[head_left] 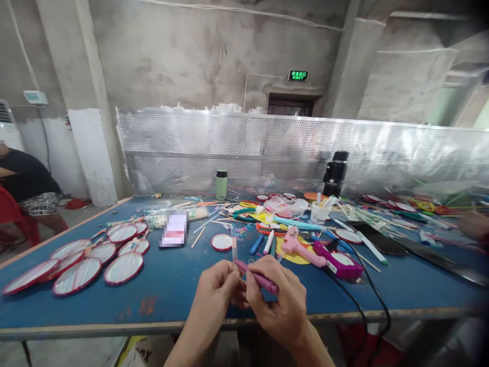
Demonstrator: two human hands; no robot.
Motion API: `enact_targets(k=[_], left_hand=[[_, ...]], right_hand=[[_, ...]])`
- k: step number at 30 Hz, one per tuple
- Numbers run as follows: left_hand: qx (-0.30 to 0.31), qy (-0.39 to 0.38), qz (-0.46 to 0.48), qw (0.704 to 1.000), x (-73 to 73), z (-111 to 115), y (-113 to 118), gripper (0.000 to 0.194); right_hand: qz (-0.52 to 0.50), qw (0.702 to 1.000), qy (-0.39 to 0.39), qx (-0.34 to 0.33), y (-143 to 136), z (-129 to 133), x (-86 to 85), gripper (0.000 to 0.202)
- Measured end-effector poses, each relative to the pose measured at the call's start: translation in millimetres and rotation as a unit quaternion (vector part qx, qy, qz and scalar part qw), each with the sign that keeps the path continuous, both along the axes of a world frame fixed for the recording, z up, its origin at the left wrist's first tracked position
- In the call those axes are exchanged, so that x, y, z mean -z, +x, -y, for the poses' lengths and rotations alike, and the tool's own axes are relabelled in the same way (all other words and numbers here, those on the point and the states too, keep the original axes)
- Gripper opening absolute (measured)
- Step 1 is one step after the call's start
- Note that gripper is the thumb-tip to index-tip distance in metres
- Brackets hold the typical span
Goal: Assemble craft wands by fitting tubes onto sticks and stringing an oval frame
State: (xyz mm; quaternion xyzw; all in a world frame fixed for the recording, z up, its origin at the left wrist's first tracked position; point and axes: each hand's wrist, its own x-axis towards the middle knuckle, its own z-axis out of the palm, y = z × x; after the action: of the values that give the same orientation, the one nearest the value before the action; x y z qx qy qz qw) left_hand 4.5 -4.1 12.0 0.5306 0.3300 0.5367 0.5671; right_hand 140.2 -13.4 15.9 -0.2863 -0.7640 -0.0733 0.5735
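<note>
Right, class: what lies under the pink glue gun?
A yellow piece shows on both sides of the pink glue gun; whatever the gun directly covers cannot be seen.

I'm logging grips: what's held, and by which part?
Left hand: a thin strip, by its lower end. Right hand: a purple pen, around its barrel.

My pen (264,282) looks smooth plastic, the discs (124,268) toward the desk's (168,290) near left corner glossy, the far-edge panel (191,140) shiny metal (the wall (164,61) behind, rough concrete)

Bare left hand (217,290), right hand (278,300) and forearms (191,339), fingers (231,285) seemingly slim.
</note>
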Motion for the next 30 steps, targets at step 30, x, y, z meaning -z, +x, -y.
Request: enact_targets(k=[30], left_hand=[[0.01,-0.001,0.005,1.0,0.8,-0.2,0.1,0.029]], right_hand=[[0.005,1.0,0.024,0.016,-0.1,4.8,0.5,0.016]])
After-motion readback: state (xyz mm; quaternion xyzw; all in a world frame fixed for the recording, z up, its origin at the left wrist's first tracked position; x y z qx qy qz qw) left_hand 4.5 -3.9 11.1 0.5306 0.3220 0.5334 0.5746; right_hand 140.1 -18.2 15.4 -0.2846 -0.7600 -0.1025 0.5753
